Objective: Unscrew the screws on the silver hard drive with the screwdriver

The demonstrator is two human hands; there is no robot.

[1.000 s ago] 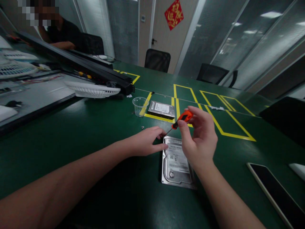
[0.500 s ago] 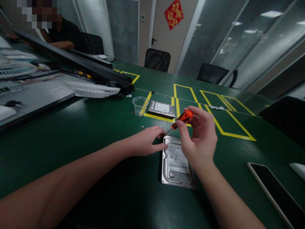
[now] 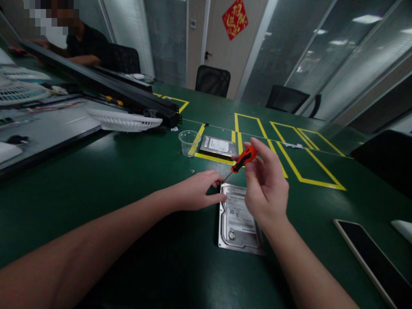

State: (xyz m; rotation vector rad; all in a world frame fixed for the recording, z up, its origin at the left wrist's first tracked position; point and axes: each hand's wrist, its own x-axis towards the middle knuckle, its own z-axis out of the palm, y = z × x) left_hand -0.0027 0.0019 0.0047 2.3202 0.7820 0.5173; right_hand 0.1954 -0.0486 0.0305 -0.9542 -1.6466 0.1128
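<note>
A silver hard drive (image 3: pixel 241 216) with a white label lies flat on the green table, its far right part hidden behind my right hand. My left hand (image 3: pixel 206 189) grips its far left corner, thumb on the top face and fingers curled at the edge. In my right hand (image 3: pixel 267 184) is a screwdriver (image 3: pixel 243 159) with an orange and black handle, held tilted between thumb and fingers. The tip of its thin shaft comes down at that same corner, near my left fingertips. What the tip touches is too small to make out.
Beyond the hands stand a clear plastic cup (image 3: pixel 189 143) and a second hard drive (image 3: pixel 218 147) inside yellow tape. Small metal bits (image 3: pixel 192 171) lie nearer. A phone (image 3: pixel 370 257) rests at right. Left are a white fan grille (image 3: pixel 125 121) and long black rails (image 3: pixel 106 81); a person sits behind.
My right hand has shifted slightly left, and its fingers have moved around the screwdriver handle. My left hand and the hard drive have stayed put.
</note>
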